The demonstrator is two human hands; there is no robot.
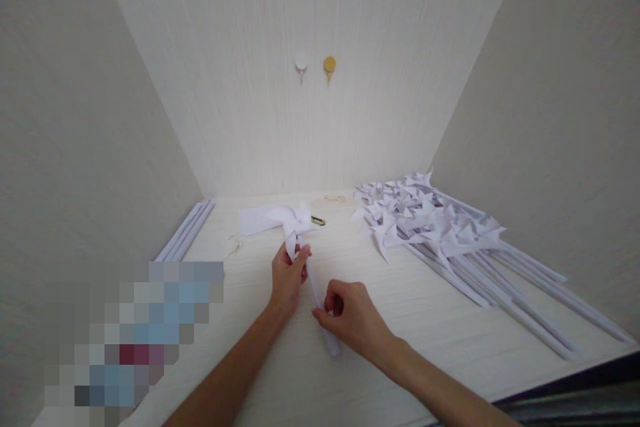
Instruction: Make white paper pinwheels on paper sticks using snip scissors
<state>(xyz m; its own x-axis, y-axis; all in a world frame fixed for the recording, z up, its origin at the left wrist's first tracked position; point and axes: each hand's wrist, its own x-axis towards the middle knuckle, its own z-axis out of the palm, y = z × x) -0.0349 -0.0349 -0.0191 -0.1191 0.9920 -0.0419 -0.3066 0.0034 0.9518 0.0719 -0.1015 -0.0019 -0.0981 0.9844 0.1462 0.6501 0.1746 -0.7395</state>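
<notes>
A white paper pinwheel (299, 217) lies on its white paper stick (312, 285), which slants down toward me. My left hand (290, 273) is closed around the upper part of this stick, just under the curled blades. Over the lower part of the stick, my right hand (350, 310) has its fingers curled with thumb and forefinger close together. Whether it grips the stick or some small thing cannot be made out. Flat white paper (260, 220) lies left of the blades. A small yellow-and-black tool (318, 221), perhaps a cutter, shows partly behind them.
Several finished paper pinwheels (425, 220) are piled at the right with their sticks toward me. More rolled paper sticks (187, 230) lie by the left wall, near a blurred-out area. Two hooks, one white (301, 61) and one gold (329, 65), are on the back wall.
</notes>
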